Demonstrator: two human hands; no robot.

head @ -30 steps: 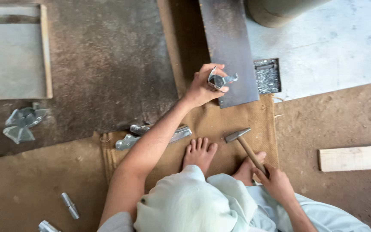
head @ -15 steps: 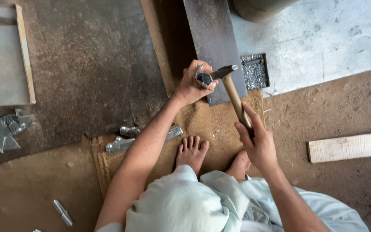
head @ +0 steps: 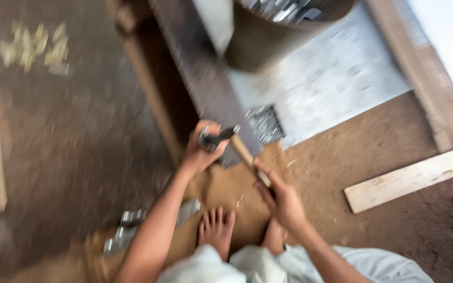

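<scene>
Our left hand [head: 201, 149] grips a small metal piece [head: 205, 140] at the dark beam's [head: 197, 73] near end; right-hand [head: 281, 196] fingers wrap the hammer [head: 237, 144], bare floor [head: 384, 141] open rightward.

We see the whole view smeared by motion, so edges and small parts run together. Our left hand [head: 201, 149] closes over a small metal piece [head: 205, 140], and the fingers hide most of it; we cannot tell its shape. The hammer [head: 237, 144] shows a blurred head, and our right hand [head: 281, 199] covers the lower end of its handle. The round bin [head: 284, 31] is cut off by the top edge, and the shiny bits inside it are too blurred to name. The pale scraps [head: 32, 47] on the floor are just smudges. The metal pieces [head: 132, 225] by our left forearm are indistinct. The plank [head: 410, 178] runs out of the right edge.
</scene>
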